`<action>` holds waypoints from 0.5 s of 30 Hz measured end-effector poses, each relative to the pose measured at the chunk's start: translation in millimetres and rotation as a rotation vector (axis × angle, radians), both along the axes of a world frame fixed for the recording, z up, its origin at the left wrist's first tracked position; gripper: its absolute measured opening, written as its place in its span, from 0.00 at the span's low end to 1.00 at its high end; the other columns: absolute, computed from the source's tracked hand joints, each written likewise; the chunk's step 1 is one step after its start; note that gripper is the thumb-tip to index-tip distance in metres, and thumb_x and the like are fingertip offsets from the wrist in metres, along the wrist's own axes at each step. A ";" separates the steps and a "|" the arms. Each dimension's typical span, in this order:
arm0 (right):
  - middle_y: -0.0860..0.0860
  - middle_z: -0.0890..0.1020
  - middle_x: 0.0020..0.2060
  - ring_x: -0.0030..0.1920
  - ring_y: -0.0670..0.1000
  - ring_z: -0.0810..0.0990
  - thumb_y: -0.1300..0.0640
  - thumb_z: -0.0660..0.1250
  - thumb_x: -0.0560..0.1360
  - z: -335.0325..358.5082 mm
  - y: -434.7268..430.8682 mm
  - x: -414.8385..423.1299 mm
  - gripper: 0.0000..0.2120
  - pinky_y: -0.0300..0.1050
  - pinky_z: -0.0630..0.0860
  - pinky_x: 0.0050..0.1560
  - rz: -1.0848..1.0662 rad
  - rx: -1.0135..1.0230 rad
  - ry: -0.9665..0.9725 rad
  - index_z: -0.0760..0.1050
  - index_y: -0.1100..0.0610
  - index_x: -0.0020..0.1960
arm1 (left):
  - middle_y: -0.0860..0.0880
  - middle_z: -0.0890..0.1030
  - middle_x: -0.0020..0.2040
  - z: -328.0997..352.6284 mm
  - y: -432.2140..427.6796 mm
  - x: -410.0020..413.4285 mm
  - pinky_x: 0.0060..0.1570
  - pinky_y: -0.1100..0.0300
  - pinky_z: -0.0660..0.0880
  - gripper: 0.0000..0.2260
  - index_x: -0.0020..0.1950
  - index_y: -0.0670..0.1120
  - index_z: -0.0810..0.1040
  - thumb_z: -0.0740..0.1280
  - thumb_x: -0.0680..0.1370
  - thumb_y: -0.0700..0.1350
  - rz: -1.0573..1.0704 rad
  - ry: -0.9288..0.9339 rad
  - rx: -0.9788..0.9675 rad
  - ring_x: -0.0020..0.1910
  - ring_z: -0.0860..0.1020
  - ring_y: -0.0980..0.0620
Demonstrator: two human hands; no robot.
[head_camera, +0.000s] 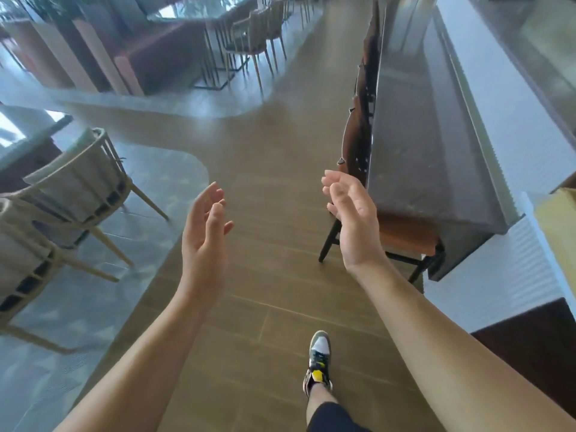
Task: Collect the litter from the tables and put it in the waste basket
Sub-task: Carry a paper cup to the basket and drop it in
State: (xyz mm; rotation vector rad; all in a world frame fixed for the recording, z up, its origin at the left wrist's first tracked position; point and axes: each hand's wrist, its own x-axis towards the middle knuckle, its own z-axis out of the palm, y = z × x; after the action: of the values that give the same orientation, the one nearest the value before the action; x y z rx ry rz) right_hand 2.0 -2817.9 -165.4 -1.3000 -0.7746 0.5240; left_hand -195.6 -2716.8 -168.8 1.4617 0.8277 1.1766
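Observation:
My left hand (204,235) and my right hand (352,219) are raised in front of me over a wooden-plank floor (274,145), palms facing each other, fingers loosely relaxed and holding nothing. No litter and no waste basket show in the head view. A long dark counter-height table (420,145) runs along my right, its near end just beside my right hand. A glass-topped table (193,10) stands far ahead on the left.
Beige slatted chairs (71,194) stand close on my left beside another table edge (28,129). Brown-seated stools (358,132) are tucked under the dark table. More chairs (255,35) line the far table. My shoe (319,360) is on the planks below.

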 end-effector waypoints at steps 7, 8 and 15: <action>0.43 0.83 0.59 0.65 0.45 0.80 0.45 0.63 0.81 27.0 125.7 68.4 0.19 0.51 0.77 0.68 0.008 0.073 0.013 0.80 0.54 0.66 | 0.52 0.79 0.71 36.6 117.1 64.5 0.63 0.53 0.80 0.17 0.71 0.58 0.76 0.59 0.83 0.56 0.049 -0.057 0.016 0.70 0.78 0.57; 0.43 0.84 0.59 0.65 0.46 0.80 0.45 0.63 0.81 30.8 144.4 79.8 0.19 0.53 0.77 0.69 0.019 0.074 0.006 0.80 0.52 0.66 | 0.52 0.79 0.70 42.4 134.5 75.2 0.63 0.53 0.80 0.17 0.71 0.57 0.76 0.59 0.84 0.56 0.061 -0.072 0.009 0.70 0.78 0.57; 0.40 0.84 0.56 0.59 0.46 0.80 0.39 0.64 0.78 66.6 276.7 155.3 0.18 0.61 0.75 0.69 0.078 0.103 -0.024 0.81 0.46 0.62 | 0.56 0.80 0.68 70.9 251.8 149.0 0.63 0.53 0.80 0.16 0.67 0.61 0.77 0.60 0.81 0.59 0.094 -0.124 0.040 0.69 0.78 0.58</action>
State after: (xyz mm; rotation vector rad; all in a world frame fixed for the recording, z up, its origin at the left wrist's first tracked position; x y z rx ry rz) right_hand 157.3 -2541.2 -98.7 -1.1861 -0.8643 0.5252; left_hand -46.6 -2465.0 -98.0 1.3791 0.7983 1.3475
